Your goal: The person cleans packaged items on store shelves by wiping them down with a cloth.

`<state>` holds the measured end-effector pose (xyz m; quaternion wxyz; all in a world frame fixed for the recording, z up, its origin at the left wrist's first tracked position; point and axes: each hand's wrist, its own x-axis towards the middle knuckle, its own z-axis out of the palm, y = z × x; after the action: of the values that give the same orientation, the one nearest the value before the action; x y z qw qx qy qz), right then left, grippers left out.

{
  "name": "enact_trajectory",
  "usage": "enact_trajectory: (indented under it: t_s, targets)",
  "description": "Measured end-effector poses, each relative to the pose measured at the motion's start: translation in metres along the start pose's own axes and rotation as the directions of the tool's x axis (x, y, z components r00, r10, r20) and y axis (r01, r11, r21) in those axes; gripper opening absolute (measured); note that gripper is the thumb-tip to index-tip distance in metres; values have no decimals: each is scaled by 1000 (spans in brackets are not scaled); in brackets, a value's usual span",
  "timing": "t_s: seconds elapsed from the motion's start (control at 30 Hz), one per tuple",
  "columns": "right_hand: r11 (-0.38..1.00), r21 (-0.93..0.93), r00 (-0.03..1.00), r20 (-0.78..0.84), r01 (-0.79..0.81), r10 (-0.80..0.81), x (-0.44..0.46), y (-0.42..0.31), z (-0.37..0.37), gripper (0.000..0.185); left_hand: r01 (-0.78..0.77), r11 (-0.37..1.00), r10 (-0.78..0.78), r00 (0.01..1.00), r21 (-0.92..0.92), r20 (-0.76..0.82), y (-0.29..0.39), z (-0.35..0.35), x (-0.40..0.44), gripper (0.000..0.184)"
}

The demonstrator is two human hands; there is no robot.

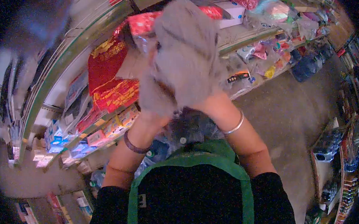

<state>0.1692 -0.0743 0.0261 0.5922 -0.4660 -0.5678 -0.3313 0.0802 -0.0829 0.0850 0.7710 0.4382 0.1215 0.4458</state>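
"In the head view, how far along does the work look?"

"Partway, I'd judge. The grey cloth (185, 58) is up in the air in front of the shelf (251, 41), not set down. It looks bunched, but blur hides whether any folding is finished — I can't say what is left."

"And the hands?"

"The left hand (156, 118) and right hand (209, 103) hold it from below, fairly close together. Their fingers are hidden, so I can't tell how tight the grip is."

"Any brands or writing?"

"None I can read. The red-and-yellow packets (118, 95) carry a bold print, the blue-and-white boxes (59, 139) have printed faces, and a packet (238, 77) right of the cloth has a black-and-orange label — all too blurred. There's a small pale tag (141, 200) on the apron (191, 187); its marks are too small."
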Motion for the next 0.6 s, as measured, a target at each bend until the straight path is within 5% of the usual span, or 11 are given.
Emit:
enact_trajectory:
  t_s: [0.03,0.1,0.17,0.27,0.3,0.33,0.43,0.5,0.53,0.6]
  targets:
    - [1000,-26,987,161,-13,17,41,-11,-25,29,9,996,1,992,86,-125,2,10,-4,36]
    - [991,0,888,444,-134,120,48,-17,-36,29,76,976,-22,967,-203,255,-4,-25,3,34]
    - [980,153,898,438,-129,50,33,-30,-37,32,161,933,-44,939,-322,341,-4,-38,10,38]
    - [984,129,894,446,-120,50,45,-49,-43,34,222,926,-219,975,-304,46,9,-32,15,51]
    - [978,144,916,393,-152,85,34,-50,-38,33,125,973,-132,991,-195,-24,4,-30,19,62]
    - [970,159,934,337,-184,122,28,-49,-35,31,179,950,-173,984,-255,49,3,-35,18,64]
    - [986,-29,806,580,165,-118,40,-33,-39,27,338,846,-203,919,-413,338,-4,-42,14,69]
    - [998,44,884,464,35,-51,49,-22,-40,27,412,756,-70,824,-510,562,-10,-34,11,75]
    - [996,91,914,406,-24,-15,53,-20,-41,27,418,743,-105,844,-523,525,-10,-33,11,74]
    - [998,-28,817,573,-55,61,54,-33,-48,28,421,720,-175,880,-552,442,-9,-32,11,72]
